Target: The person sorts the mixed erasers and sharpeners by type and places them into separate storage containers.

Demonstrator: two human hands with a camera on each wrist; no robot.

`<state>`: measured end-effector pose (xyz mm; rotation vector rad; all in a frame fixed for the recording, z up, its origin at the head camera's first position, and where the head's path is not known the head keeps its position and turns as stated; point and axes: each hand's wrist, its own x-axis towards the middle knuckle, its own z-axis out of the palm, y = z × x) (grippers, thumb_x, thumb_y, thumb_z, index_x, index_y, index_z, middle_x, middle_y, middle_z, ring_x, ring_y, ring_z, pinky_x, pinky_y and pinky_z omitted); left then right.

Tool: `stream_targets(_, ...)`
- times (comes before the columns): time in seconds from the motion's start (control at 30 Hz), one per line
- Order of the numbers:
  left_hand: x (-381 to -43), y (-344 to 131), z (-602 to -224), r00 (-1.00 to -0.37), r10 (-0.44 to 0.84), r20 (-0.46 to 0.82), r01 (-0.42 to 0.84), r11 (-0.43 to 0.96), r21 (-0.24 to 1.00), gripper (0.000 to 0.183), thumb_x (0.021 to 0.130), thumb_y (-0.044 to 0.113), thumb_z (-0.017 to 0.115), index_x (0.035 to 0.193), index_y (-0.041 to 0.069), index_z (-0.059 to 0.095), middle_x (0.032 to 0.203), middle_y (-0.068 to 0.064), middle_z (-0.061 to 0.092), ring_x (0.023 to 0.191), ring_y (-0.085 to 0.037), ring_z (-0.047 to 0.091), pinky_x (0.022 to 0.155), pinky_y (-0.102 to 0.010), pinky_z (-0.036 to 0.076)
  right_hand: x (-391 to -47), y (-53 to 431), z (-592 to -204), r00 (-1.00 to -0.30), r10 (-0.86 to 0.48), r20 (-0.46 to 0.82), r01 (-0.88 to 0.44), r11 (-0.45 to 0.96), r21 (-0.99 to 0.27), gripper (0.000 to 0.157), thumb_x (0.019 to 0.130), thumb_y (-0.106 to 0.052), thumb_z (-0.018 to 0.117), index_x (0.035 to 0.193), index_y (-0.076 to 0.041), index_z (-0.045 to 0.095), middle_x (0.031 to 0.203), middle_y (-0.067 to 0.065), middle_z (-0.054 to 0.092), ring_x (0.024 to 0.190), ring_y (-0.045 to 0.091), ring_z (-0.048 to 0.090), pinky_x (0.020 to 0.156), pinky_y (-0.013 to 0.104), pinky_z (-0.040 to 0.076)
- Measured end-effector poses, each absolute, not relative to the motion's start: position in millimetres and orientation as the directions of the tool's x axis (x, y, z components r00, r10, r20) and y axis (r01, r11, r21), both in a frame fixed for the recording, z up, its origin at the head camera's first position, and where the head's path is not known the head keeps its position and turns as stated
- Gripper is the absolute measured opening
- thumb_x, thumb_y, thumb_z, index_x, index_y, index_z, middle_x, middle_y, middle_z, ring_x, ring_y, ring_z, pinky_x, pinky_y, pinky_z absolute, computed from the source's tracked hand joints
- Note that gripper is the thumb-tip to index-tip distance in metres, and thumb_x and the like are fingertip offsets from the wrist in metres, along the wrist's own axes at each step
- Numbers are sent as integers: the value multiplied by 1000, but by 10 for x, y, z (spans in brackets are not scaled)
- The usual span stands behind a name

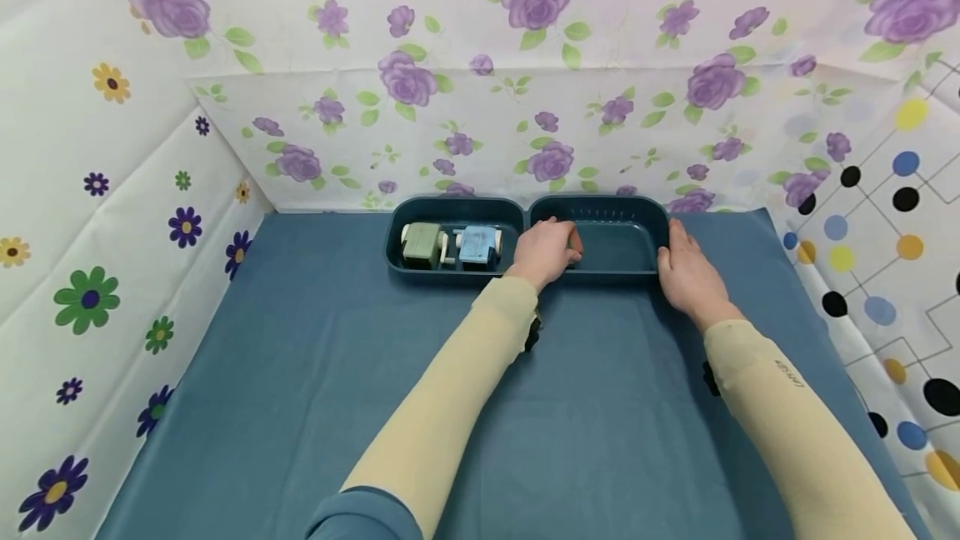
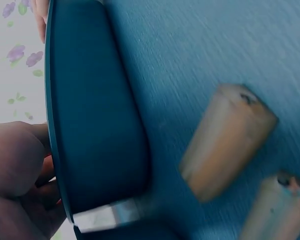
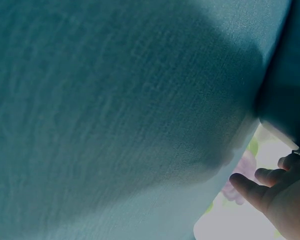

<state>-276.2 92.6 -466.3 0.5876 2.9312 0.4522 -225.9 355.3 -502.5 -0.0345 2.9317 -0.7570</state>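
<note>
Two dark blue trays stand side by side at the back: a left tray (image 1: pixel 453 275) and a right tray (image 1: pixel 611 277). Inside the left one lie a green toy-like box with white side parts (image 1: pixel 422 246) and a light blue one of similar shape (image 1: pixel 478 246). My left hand (image 1: pixel 542 251) reaches over the right tray's left end, fingers curled down inside. A small orange-brown and green thing (image 1: pixel 575 242) shows at its fingertips, mostly hidden. My right hand (image 1: pixel 690 273) rests against the right tray's outer right side, fingers extended.
Blue cloth (image 1: pixel 360 407) covers the table. A flowered wall sheet (image 1: pixel 480 123) rises right behind the trays. Two blurred tan-orange block shapes (image 2: pixel 227 145) appear on blue in the left wrist view; I cannot tell what they are.
</note>
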Motion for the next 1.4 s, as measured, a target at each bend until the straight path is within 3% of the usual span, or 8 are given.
stream_targets(0.27,-2787,1011,-4645,-904,422,-69,379,866,327,12,102,40,74,105,28,74,107,10,72,133,-17,60,97,-33,57,-2277,3514,-5008,-994,-58,-96,-4,871,-492,68,118,-35,20,171,-4,-10,177,23,-7,160,51,4,124,72,14)
stream_targets(0.47,-2793,1043,-4623,-900,428,-79,380,861,339,17,103,41,73,114,28,73,109,9,72,124,-17,64,93,-33,57,-2281,3497,-4986,-995,-56,-80,-10,871,-491,67,118,-35,19,171,-3,-8,177,23,-5,160,51,6,124,72,15)
stream_targets(0.53,-2787,1044,-4622,-898,432,-83,383,860,337,29,103,43,72,127,27,73,122,7,73,132,-18,60,100,-34,55,-2284,3494,-4985,-995,-56,-81,-9,872,-489,67,118,-34,20,171,-3,-8,177,23,-5,160,51,6,124,71,16)
stream_targets(0.67,-2777,1023,-4622,-880,464,-104,409,850,331,64,104,48,68,160,21,53,161,2,54,157,-19,35,126,-34,32,-2282,3503,-4986,-994,-54,-95,-1,872,-490,68,118,-34,20,170,-4,-10,177,23,-6,160,51,5,123,72,15)
stream_targets(0.73,-2781,1001,-4624,-874,474,-109,419,847,327,74,104,50,64,168,19,41,171,2,39,163,-17,19,131,-32,15,-2283,3512,-4991,-994,-51,-100,5,872,-490,68,118,-35,20,170,-5,-11,177,23,-7,160,51,6,123,73,16)
stream_targets(0.8,-2790,977,-4631,-871,478,-112,423,846,325,77,106,52,60,170,18,35,174,3,33,164,-16,14,131,-29,8,-2280,3521,-4991,-994,-48,-100,7,873,-488,68,118,-36,19,170,-5,-12,177,23,-7,160,52,6,123,73,16)
stream_targets(1.3,-2778,909,-4657,-879,465,-106,424,864,272,71,109,52,51,170,20,35,173,2,36,164,-16,15,132,-31,10,-2268,3534,-5015,-993,-42,-109,16,873,-487,68,118,-34,20,170,-4,-11,177,23,-8,160,52,5,124,72,14)
stream_targets(1.4,-2772,908,-4670,-871,479,-108,444,862,244,61,111,50,49,165,21,47,171,2,39,164,-18,16,132,-33,10,-2260,3547,-5029,-993,-42,-114,19,874,-486,68,118,-36,18,170,-4,-12,177,23,-9,160,52,4,124,72,14)
